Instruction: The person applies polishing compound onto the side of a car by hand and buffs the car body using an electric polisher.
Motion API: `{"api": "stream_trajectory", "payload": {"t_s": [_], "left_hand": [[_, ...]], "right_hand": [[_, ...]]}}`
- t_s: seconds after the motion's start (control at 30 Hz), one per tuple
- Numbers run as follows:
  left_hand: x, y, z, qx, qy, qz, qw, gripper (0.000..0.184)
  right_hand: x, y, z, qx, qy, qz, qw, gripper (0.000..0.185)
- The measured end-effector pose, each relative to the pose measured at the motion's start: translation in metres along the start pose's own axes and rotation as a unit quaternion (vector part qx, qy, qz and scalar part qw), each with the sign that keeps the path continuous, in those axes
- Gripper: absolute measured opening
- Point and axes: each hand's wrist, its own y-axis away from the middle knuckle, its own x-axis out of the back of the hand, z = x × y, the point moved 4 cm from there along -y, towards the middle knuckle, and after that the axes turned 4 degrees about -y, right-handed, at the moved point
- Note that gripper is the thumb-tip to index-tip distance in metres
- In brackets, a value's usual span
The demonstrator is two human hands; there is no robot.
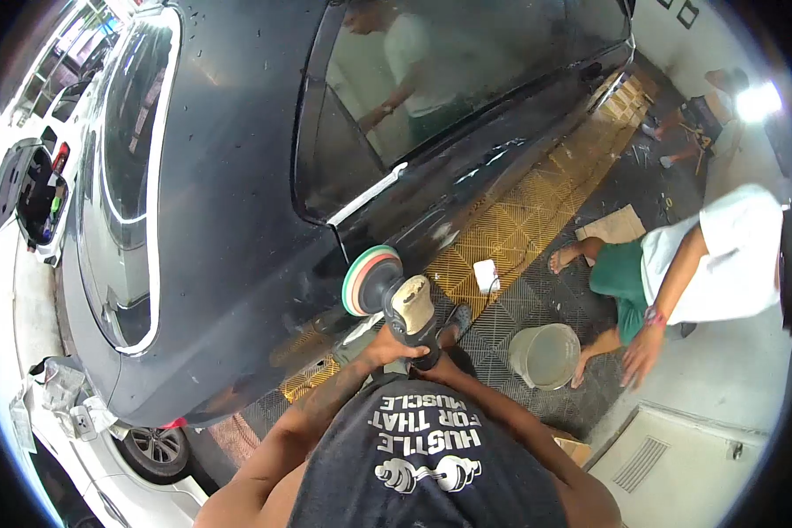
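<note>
Head view, left hand (385, 347): I see it closed around the polisher (412, 306), below the tool's head, at frame centre.
Right hand (442, 368): wrapped on the handle's lower end; fingers partly hidden from me.
Pad (370, 281): by the dark car (238, 202); contact, I cannot tell.
Shirt (422, 466): "HUSTLE FOR THAT MUSCLE", dumbbell print.
Bucket (544, 355): right of centre, near another person (708, 255).

The T-shirt (414, 493) was black with white lettering; the floor tiles (519, 224) were yellow, patterned in concentric diamonds.
</note>
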Motion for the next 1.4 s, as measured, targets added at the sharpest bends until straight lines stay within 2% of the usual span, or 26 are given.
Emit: {"api": "stream_trajectory", "payload": {"t_s": [0.13,0.23,0.3,0.4,0.43,0.47,0.53,0.57,0.6,0.63,0.67,0.7,0.77,0.8,0.83,0.87,0.9,1.0,1.03,1.07,1.1,1.13,1.2,1.27,1.37,1.4], "left_hand": [[-0.006,-0.012,0.017,-0.038,0.068,-0.028,0.997,0.096],[-0.013,-0.033,0.031,-0.007,0.094,-0.024,0.995,0.092],[-0.015,-0.041,0.037,0.035,0.107,-0.039,0.993,0.092],[-0.013,-0.033,0.027,-0.018,0.103,0.002,0.995,0.096],[-0.012,-0.025,0.025,-0.041,0.091,-0.007,0.995,0.094],[-0.012,-0.016,0.028,-0.057,0.124,0.032,0.99,0.091],[-0.012,-0.01,0.02,0.016,0.08,0.008,0.997,0.093],[-0.015,-0.014,0.019,0.015,0.079,0.007,0.997,0.093],[-0.018,-0.02,0.017,0.024,0.093,-0.002,0.995,0.094],[-0.019,-0.032,0.018,0.027,0.104,-0.01,0.994,0.096],[-0.02,-0.043,0.039,-0.067,0.112,-0.013,0.991,0.098],[-0.023,-0.057,0.047,-0.063,0.122,-0.012,0.99,0.094],[-0.032,-0.083,0.042,-0.055,0.136,-0.012,0.989,0.081],[-0.032,-0.087,0.062,-0.043,0.123,-0.026,0.991,0.064],[-0.035,-0.097,0.058,-0.03,0.119,-0.026,0.992,0.058],[-0.038,-0.108,0.049,-0.018,0.115,-0.026,0.993,0.053],[-0.039,-0.108,0.055,0.02,0.126,-0.02,0.992,0.05],[-0.037,-0.105,0.052,-0.01,0.124,-0.008,0.992,0.054],[-0.034,-0.096,0.045,0.003,0.109,-0.002,0.994,0.064],[-0.032,-0.086,0.043,0.002,0.11,-0.004,0.994,0.064],[-0.029,-0.073,0.045,-0.018,0.098,-0.001,0.995,0.073],[-0.025,-0.064,0.048,-0.037,0.085,0.0,0.996,0.082],[-0.022,-0.057,0.049,-0.044,0.099,-0.011,0.994,0.083],[-0.027,-0.063,0.056,-0.058,0.119,-0.008,0.991,0.085],[-0.032,-0.09,0.089,-0.053,0.193,-0.014,0.98,0.075],[-0.037,-0.118,0.066,-0.068,0.149,-0.044,0.985,0.071]], "right_hand": [[0.01,0.005,-0.017,-0.057,0.015,-0.016,0.998,0.059],[0.017,0.001,-0.01,0.027,-0.079,-0.051,0.995,0.061],[0.029,0.008,-0.029,0.04,-0.004,-0.022,0.999,0.066],[0.026,0.002,-0.04,0.002,-0.028,-0.067,0.997,0.061],[0.019,-0.004,-0.051,0.018,-0.162,-0.063,0.985,0.057],[0.018,-0.011,-0.047,0.02,-0.164,-0.06,0.984,0.057],[0.016,-0.015,-0.034,-0.033,-0.304,-0.088,0.948,0.054],[0.018,-0.011,-0.039,-0.051,-0.348,-0.095,0.931,0.053],[0.024,0.008,-0.068,0.001,-0.223,-0.067,0.972,0.057],[0.032,-0.001,-0.059,0.07,-0.099,-0.062,0.991,0.061],[0.04,-0.009,-0.034,0.138,0.04,-0.037,0.989,0.064],[0.048,-0.016,-0.018,0.197,0.165,0.002,0.966,0.067],[0.062,-0.002,-0.049,0.203,0.266,0.031,0.942,0.067],[0.069,0.006,-0.059,0.096,0.109,0.011,0.989,0.066],[0.072,0.01,-0.062,-0.018,-0.052,-0.011,0.998,0.066],[0.076,0.009,-0.069,-0.023,-0.055,-0.016,0.998,0.066],[0.081,0.007,-0.056,-0.118,-0.031,-0.017,0.992,0.076],[0.082,0.0,-0.04,-0.101,-0.011,-0.054,0.993,0.084],[0.081,0.002,-0.042,-0.078,0.04,-0.08,0.993,0.081],[0.077,0.003,-0.056,-0.056,0.093,-0.105,0.989,0.079],[0.068,-0.007,-0.044,-0.057,0.092,-0.101,0.989,0.079],[0.065,-0.009,-0.034,-0.03,0.077,-0.098,0.992,0.073],[0.062,-0.002,-0.09,0.064,-0.023,-0.057,0.996,0.061],[0.067,0.004,-0.119,0.099,-0.065,-0.024,0.993,0.049],[0.093,0.007,-0.07,-0.035,-0.038,-0.007,0.999,0.044],[0.105,0.004,-0.058,-0.039,-0.034,-0.019,0.998,0.044]]}}
